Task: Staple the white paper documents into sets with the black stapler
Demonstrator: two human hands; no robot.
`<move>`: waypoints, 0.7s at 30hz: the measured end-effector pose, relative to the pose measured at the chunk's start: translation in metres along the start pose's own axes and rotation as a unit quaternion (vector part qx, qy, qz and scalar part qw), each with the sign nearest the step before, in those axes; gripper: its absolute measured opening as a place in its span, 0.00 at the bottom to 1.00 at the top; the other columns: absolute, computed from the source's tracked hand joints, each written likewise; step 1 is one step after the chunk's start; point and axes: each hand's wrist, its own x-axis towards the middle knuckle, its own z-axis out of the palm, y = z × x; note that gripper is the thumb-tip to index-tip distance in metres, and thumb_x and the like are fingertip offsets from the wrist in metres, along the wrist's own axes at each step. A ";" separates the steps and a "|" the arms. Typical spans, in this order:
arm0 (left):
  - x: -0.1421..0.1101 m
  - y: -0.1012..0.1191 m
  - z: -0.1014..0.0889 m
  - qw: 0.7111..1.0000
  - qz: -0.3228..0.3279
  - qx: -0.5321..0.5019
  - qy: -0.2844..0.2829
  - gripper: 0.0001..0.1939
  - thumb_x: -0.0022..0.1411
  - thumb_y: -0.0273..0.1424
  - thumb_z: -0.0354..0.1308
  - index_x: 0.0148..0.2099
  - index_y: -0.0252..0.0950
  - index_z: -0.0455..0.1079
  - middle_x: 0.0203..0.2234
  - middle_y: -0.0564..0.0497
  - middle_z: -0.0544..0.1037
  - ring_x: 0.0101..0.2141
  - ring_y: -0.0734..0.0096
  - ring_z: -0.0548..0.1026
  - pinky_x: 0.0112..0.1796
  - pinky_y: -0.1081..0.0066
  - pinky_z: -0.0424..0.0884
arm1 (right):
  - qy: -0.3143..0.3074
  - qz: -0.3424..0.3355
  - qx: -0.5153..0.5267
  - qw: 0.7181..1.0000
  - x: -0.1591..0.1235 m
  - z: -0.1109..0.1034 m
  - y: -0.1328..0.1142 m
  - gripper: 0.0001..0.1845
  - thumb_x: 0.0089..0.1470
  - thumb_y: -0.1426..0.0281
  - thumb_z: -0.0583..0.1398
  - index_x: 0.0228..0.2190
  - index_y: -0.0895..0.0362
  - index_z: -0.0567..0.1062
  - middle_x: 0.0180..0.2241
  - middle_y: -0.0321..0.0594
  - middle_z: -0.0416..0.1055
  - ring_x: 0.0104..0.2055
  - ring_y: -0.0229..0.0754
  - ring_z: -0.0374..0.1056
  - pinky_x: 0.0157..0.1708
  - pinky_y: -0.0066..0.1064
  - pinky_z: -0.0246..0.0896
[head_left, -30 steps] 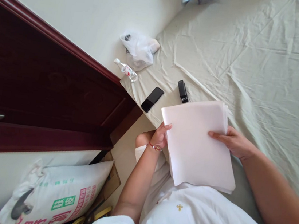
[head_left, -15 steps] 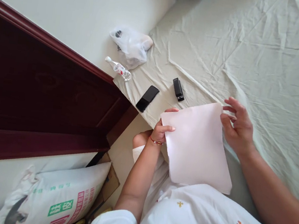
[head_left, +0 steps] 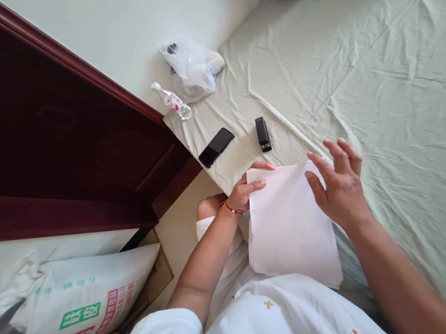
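Observation:
A stack of white paper sheets (head_left: 291, 228) rests over my lap, its lower edge against my shirt. My left hand (head_left: 248, 189) grips the stack's upper left corner, thumb on top and fingers beneath. Above the upper right corner, my right hand (head_left: 338, 182) is spread with its fingers apart, holding nothing. Whether its fingertips touch the paper I cannot tell. Just beyond the paper, a black stapler (head_left: 263, 134) lies on the pale green sheet of the bed. To its left lies a black phone (head_left: 216, 147).
Near the wall, a clear plastic bottle (head_left: 173, 102) lies by a white plastic bag (head_left: 192, 70) at the bed's edge. Dark red wooden furniture (head_left: 57, 118) stands at left. Below it leans a large printed white sack (head_left: 83, 294). The bed sheet (head_left: 410, 120) is wrinkled.
My right hand has shifted left over the stack's corner and spread its fingers. The upper edge of the paper has dipped slightly. My left hand keeps its grip.

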 end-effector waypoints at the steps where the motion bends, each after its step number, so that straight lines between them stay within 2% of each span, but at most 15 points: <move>1: 0.000 0.000 0.001 1.000 -0.001 -0.001 0.007 0.23 0.53 0.37 0.75 0.51 0.43 0.79 0.47 0.49 0.82 0.42 0.62 0.80 0.42 0.65 0.75 | -0.016 -0.011 0.000 1.000 0.003 -0.001 -0.003 0.22 0.71 0.59 0.57 0.63 0.42 0.75 0.73 0.45 0.62 0.78 0.63 0.49 0.72 0.64 0.53; 4: 0.000 -0.001 0.001 1.000 0.005 0.003 0.025 0.25 0.52 0.37 0.76 0.53 0.44 0.79 0.46 0.49 0.82 0.42 0.61 0.80 0.45 0.63 0.75 | -0.042 -0.031 -0.009 0.999 0.008 0.001 -0.009 0.19 0.72 0.60 0.56 0.59 0.46 0.77 0.70 0.48 0.66 0.78 0.64 0.50 0.70 0.66 0.55; 8: 0.002 -0.004 -0.003 1.000 0.015 0.022 0.015 0.19 0.58 0.42 0.73 0.49 0.41 0.79 0.42 0.49 0.81 0.39 0.63 0.79 0.44 0.63 0.74 | -0.043 -0.023 -0.007 0.999 0.010 0.006 -0.009 0.16 0.73 0.62 0.56 0.51 0.52 0.81 0.58 0.52 0.77 0.74 0.64 0.57 0.68 0.62 0.59; 10: 0.002 -0.004 -0.004 0.999 0.022 0.020 0.014 0.18 0.60 0.45 0.72 0.47 0.40 0.78 0.43 0.48 0.81 0.41 0.61 0.79 0.46 0.62 0.74 | -0.055 -0.022 0.002 0.998 0.013 0.008 -0.010 0.17 0.73 0.63 0.55 0.50 0.53 0.81 0.52 0.52 0.80 0.72 0.64 0.60 0.67 0.62 0.59; 13: 0.003 -0.002 -0.001 0.999 0.030 0.019 0.010 0.18 0.63 0.47 0.70 0.45 0.40 0.78 0.46 0.47 0.81 0.44 0.60 0.80 0.48 0.62 0.75 | -0.080 -0.045 0.014 0.996 0.023 0.008 -0.013 0.18 0.74 0.63 0.54 0.51 0.54 0.81 0.50 0.51 0.82 0.72 0.65 0.61 0.69 0.65 0.54; 16: 0.005 0.001 0.002 0.998 0.051 0.029 0.005 0.17 0.64 0.47 0.70 0.44 0.40 0.78 0.47 0.47 0.82 0.46 0.60 0.80 0.50 0.62 0.75 | -0.117 -0.098 0.036 0.988 0.036 0.006 -0.018 0.17 0.74 0.63 0.54 0.49 0.53 0.82 0.48 0.47 0.84 0.71 0.62 0.63 0.72 0.64 0.45; 18: 0.006 0.001 0.002 0.997 0.062 0.034 0.026 0.19 0.62 0.48 0.71 0.47 0.41 0.78 0.47 0.48 0.82 0.45 0.61 0.81 0.49 0.63 0.76 | -0.151 -0.115 0.058 0.980 0.043 0.007 -0.019 0.19 0.74 0.63 0.53 0.43 0.54 0.82 0.42 0.46 0.84 0.65 0.59 0.69 0.70 0.58 0.51; 21: 0.001 -0.007 -0.002 0.994 0.060 0.054 0.074 0.26 0.60 0.49 0.73 0.54 0.42 0.75 0.46 0.49 0.83 0.42 0.64 0.81 0.48 0.64 0.76 | -0.175 -0.086 0.070 0.978 0.048 0.008 -0.018 0.20 0.73 0.63 0.51 0.36 0.56 0.80 0.39 0.50 0.83 0.55 0.56 0.75 0.58 0.49 0.63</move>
